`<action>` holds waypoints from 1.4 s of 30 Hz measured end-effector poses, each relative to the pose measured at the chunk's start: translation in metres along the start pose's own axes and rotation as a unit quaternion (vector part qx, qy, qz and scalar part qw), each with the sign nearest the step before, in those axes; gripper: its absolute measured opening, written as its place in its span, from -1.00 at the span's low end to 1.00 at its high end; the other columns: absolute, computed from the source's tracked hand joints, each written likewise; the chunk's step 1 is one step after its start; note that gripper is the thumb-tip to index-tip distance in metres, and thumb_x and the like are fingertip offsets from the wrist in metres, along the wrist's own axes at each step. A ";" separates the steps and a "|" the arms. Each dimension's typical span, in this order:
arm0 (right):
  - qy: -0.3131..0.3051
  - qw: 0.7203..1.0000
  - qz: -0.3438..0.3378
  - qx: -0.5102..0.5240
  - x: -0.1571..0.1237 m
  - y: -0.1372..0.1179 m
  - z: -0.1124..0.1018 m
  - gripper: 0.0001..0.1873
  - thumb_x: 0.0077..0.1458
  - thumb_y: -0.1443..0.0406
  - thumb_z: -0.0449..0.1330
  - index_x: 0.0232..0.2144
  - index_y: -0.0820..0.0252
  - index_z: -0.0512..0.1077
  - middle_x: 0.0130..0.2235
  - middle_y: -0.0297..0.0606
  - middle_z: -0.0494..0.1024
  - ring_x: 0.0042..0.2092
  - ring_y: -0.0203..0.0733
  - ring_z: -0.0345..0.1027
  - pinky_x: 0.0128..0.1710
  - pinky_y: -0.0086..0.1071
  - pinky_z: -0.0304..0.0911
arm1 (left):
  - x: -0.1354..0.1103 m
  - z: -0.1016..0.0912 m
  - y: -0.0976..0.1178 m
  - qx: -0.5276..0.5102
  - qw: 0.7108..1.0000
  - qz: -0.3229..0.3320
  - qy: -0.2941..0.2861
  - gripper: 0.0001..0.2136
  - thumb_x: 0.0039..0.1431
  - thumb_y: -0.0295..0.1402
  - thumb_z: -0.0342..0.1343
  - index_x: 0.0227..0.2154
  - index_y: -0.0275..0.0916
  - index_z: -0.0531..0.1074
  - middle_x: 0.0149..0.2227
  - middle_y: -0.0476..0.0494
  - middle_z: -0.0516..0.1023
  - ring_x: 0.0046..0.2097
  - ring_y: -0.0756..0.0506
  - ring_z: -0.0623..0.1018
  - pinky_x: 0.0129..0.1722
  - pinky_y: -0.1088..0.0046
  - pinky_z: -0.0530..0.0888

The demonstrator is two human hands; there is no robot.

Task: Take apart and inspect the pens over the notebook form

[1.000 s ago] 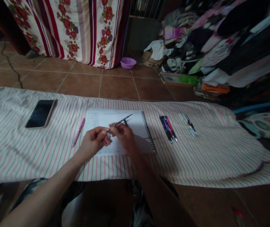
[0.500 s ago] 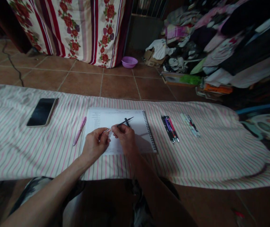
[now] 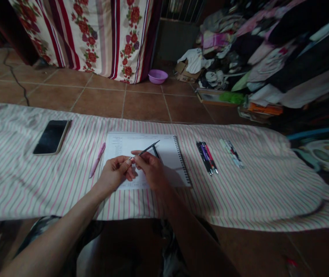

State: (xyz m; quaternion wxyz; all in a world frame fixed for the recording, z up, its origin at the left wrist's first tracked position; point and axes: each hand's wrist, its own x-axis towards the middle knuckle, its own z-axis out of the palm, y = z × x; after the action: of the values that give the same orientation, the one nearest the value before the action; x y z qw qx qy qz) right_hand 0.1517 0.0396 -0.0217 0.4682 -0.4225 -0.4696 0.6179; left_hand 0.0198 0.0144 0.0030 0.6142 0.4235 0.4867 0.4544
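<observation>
Above the open notebook [image 3: 141, 140], my two hands meet fingertip to fingertip. My right hand [image 3: 152, 169] is closed, pinching a slim dark pen [image 3: 149, 146] whose thin end points up and to the right. At the pen's lower left end, my left hand [image 3: 118, 169] pinches a small pale part of it; the fingers hide most of that end. Under the pen's far end, a short black pen piece [image 3: 156, 152] lies on the page, partly behind my right hand. Left of the notebook rests a pink pen [image 3: 97, 160].
Right of the notebook lie several dark and coloured pens [image 3: 207, 157], then some pale pens [image 3: 231, 154]. A phone [image 3: 51, 137] lies at the left on the striped cloth [image 3: 268, 181]. On the tiled floor beyond are a purple basin [image 3: 157, 76] and piled clothes [image 3: 222, 38].
My hands have drawn closer together, and the gap between the pale piece in my left fingers and the dark pen has closed. The pen's thin end has shifted slightly left.
</observation>
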 end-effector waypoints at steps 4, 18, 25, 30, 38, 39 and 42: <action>0.010 0.999 0.006 0.039 0.001 0.000 0.001 -0.67 -0.07 0.09 0.23 -0.31 0.20 0.45 -0.50 -0.38 0.44 -0.52 -0.39 0.21 -0.50 -0.47 0.17 | 0.002 -0.001 -0.003 -0.004 1.000 -0.003 0.016 -0.71 -0.04 -0.14 0.18 -0.48 -0.32 0.39 -0.65 -0.05 0.46 -0.62 0.03 0.41 -0.55 0.47 0.37; 0.113 0.992 -0.008 -0.051 0.001 -0.003 0.002 -0.81 -0.14 0.17 0.25 -0.49 0.17 0.48 -0.57 -0.41 0.40 -0.50 -0.35 0.21 -0.47 -0.45 0.17 | 0.002 -0.002 -0.009 -0.020 1.000 -0.021 0.005 -0.72 -0.03 -0.17 0.20 -0.46 -0.33 0.39 -0.68 -0.04 0.45 -0.65 0.03 0.40 -0.61 0.51 0.34; 0.056 0.998 -0.031 -0.024 0.000 -0.003 0.002 -0.86 -0.08 0.23 0.20 -0.44 0.16 0.48 -0.56 -0.43 0.39 -0.49 -0.37 0.20 -0.44 -0.45 0.16 | 0.001 -0.004 -0.006 -0.042 0.998 -0.031 -0.025 -0.73 -0.02 -0.18 0.19 -0.49 -0.34 0.39 -0.68 -0.05 0.45 -0.65 0.03 0.39 -0.62 0.52 0.31; 0.047 0.999 -0.002 -0.021 0.002 -0.007 -0.001 -0.82 -0.11 0.24 0.23 -0.39 0.17 0.52 -0.53 -0.41 0.44 -0.46 -0.36 0.24 -0.41 -0.44 0.18 | 0.002 -0.003 -0.003 -0.028 0.999 -0.014 -0.018 -0.72 -0.03 -0.17 0.19 -0.49 -0.33 0.38 -0.67 -0.05 0.45 -0.63 0.03 0.41 -0.60 0.51 0.34; 0.033 0.999 -0.007 -0.016 0.002 -0.007 -0.003 -0.80 -0.13 0.25 0.25 -0.36 0.14 0.55 -0.53 -0.41 0.47 -0.47 -0.37 0.25 -0.40 -0.44 0.18 | 0.001 -0.003 -0.001 -0.024 0.999 -0.008 -0.023 -0.70 -0.03 -0.14 0.19 -0.47 -0.34 0.39 -0.66 -0.05 0.46 -0.63 0.02 0.40 -0.60 0.51 0.34; 0.037 0.999 -0.011 -0.010 0.002 -0.006 -0.002 -0.80 -0.13 0.24 0.25 -0.37 0.14 0.55 -0.51 -0.40 0.49 -0.47 -0.37 0.27 -0.41 -0.44 0.19 | 0.001 -0.003 -0.001 -0.020 1.000 -0.005 -0.020 -0.70 -0.03 -0.14 0.19 -0.47 -0.34 0.39 -0.67 -0.05 0.46 -0.64 0.03 0.40 -0.60 0.51 0.34; 0.039 0.999 -0.013 0.001 0.003 -0.005 -0.001 -0.79 -0.13 0.23 0.26 -0.36 0.14 0.54 -0.47 -0.37 0.53 -0.45 -0.35 0.31 -0.43 -0.44 0.21 | 0.002 -0.003 -0.001 -0.010 1.000 0.006 -0.008 -0.69 -0.03 -0.13 0.18 -0.47 -0.33 0.39 -0.67 -0.04 0.46 -0.64 0.03 0.39 -0.58 0.50 0.35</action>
State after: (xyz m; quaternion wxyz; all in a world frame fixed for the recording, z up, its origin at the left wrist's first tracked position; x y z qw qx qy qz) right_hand 0.1533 0.0431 -0.0172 0.4949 -0.4397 -0.4557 0.5951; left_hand 0.0175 0.0161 0.0008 0.6198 0.4240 0.4745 0.4593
